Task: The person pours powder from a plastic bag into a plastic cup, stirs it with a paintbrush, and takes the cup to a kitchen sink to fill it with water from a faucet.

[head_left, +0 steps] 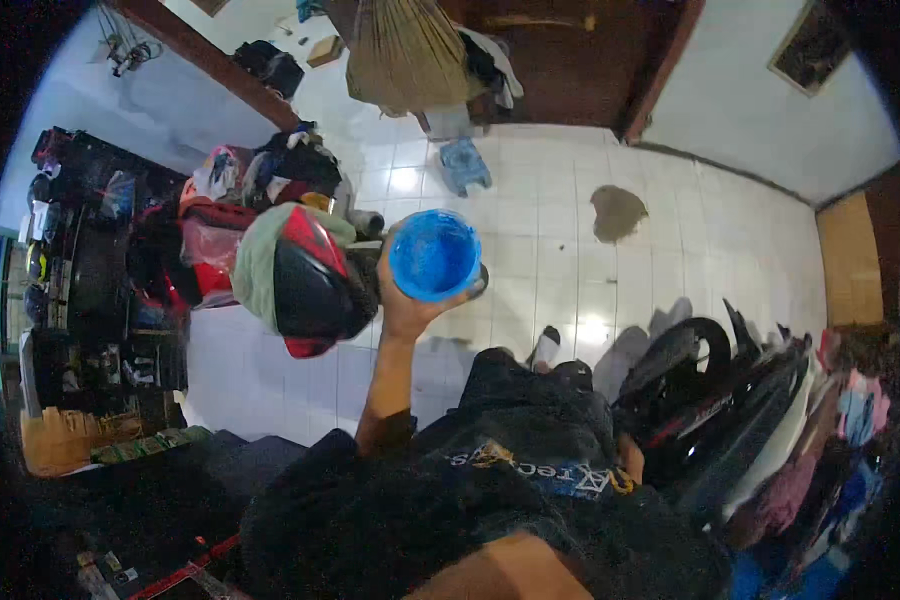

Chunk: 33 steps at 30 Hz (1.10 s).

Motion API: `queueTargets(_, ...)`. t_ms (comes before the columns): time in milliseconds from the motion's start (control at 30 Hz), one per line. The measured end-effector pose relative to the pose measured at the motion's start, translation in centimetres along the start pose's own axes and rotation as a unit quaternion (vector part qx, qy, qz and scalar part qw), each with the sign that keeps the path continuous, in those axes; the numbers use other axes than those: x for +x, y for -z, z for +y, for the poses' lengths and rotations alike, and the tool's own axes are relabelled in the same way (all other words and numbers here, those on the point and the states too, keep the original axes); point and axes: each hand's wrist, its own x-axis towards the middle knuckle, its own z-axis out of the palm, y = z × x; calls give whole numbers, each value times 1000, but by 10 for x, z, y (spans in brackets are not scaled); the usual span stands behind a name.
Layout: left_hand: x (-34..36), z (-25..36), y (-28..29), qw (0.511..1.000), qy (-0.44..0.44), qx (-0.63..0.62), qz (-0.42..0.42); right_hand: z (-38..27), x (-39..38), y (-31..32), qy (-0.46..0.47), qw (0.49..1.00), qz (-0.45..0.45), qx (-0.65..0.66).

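Observation:
My left hand is raised in front of me, its fingers and thumb wrapped around a round blue container. I look down into its open top, where the blue inside is streaked and paler in places. Whether anything lies in it I cannot tell. Just left of this hand stands a red and black motorbike with a pale green cloth draped over it. Of my right arm only a short piece of skin shows beside my dark shirt; the hand itself is hidden.
A small blue stool stands on the white tiled floor. Beyond hangs a brown cloth hammock. A brown patch lies on the tiles. At right, a black motorbike stands near hanging clothes; dark shelves line the left.

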Motion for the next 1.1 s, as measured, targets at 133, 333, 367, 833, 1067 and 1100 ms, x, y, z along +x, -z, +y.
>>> queueTargets(133,100,-8,-26,998,17,-61,-11,-108,127,306,74,971,210,86)
queueTargets(333,208,-67,21,970,164,-106,143,-347,75,683,459,719,519,50)
queueTargets(367,213,-67,26,981,71,120,134,-386,41,706,511,711,473,97)
queueTargets(833,311,-60,133,909,9,221,353,-668,-43,853,963,229,71,121)
queueTargets(1067,374,-84,212,874,28,254,413,-771,37,923,966,216,-16,139)
queueTargets(1100,387,-86,225,872,35,258,415,-787,47,938,967,213,-24,139)
